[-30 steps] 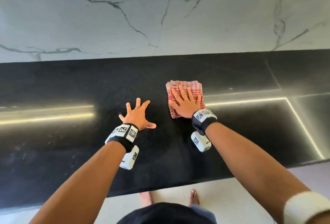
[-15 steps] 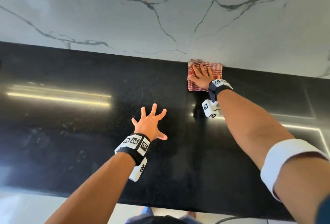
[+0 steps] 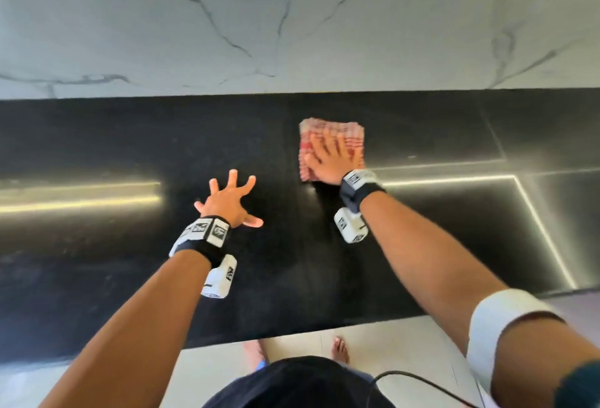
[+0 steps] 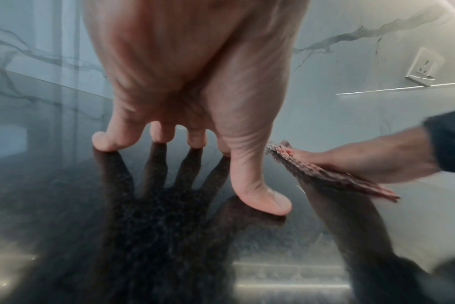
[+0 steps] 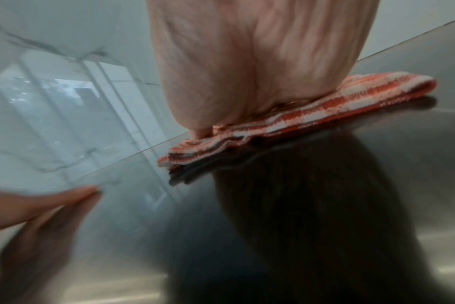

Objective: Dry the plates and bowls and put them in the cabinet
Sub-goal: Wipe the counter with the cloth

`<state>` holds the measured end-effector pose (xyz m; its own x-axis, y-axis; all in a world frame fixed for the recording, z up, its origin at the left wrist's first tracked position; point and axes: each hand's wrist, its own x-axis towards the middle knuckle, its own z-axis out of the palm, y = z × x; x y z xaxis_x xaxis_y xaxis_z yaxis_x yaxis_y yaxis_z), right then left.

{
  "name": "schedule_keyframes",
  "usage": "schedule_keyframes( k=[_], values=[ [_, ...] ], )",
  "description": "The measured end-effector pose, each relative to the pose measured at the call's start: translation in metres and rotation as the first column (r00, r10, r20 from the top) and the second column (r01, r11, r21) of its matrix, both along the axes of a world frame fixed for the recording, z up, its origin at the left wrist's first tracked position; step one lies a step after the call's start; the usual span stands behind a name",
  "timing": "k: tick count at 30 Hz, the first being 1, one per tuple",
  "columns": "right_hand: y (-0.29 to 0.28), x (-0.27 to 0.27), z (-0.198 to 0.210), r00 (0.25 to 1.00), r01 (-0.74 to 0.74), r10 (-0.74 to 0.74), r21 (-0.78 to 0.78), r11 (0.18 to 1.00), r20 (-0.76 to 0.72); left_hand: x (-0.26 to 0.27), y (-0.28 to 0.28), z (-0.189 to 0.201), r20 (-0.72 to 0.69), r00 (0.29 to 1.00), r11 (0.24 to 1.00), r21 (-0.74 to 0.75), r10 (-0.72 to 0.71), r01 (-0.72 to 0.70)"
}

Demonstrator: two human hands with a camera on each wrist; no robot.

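Glossy black countertop (image 3: 97,147), white marble backsplash (image 3: 162,34) (grey-veined), wall socket (image 4: 424,66), pale floor (image 3: 292,339)

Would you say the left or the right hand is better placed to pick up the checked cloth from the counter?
Right. The right hand already lies flat on the folded red checked cloth, so it likely only needs to curl its fingers. The left hand is spread on the bare black counter, apart from the cloth.

Left hand (image 3: 229,204) splayed on fingertips, right hand (image 3: 329,160) flat, fingers straight, both arms outstretched.
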<state>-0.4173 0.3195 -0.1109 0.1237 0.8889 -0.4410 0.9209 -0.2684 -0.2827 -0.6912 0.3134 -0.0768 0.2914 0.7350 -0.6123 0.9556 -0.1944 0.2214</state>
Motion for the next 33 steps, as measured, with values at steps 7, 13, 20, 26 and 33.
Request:
schedule_keyframes(
  k=[7, 13, 20, 26, 33],
  values=[
    [-0.152, -0.065, -0.014, 0.969, -0.246, 0.236, 0.158, 0.956, 0.078, 0.023, 0.001, 0.008, -0.054, 0.995, 0.995, 0.059, 0.082, -0.079],
    [-0.248, -0.037, -0.013, 0.97, -0.244, 0.235, 0.228, 0.943, 0.068, 0.137, -0.038, 0.034, 0.257, 0.955, 0.981, 0.085, 0.147, -0.174],
    [-0.313, 0.056, -0.013, 0.973, -0.228, 0.228, 0.146, 0.962, 0.019, 0.254, -0.099, 0.041, 0.336, 0.941, 0.999, 0.002, -0.034, 0.036],
    [-0.355, 0.143, -0.009, 0.991, -0.129, 0.124, 0.149, 0.98, 0.047, 0.328, -0.142, 0.04, 0.323, 0.933, 0.98, -0.063, -0.159, 0.189],
    [-0.38, 0.236, -0.016, 0.996, 0.019, -0.034, 0.197, 0.98, 0.077, 0.402, -0.157, 0.04, 0.299, 0.882, 0.92, -0.029, -0.365, 0.391]
  ],
)
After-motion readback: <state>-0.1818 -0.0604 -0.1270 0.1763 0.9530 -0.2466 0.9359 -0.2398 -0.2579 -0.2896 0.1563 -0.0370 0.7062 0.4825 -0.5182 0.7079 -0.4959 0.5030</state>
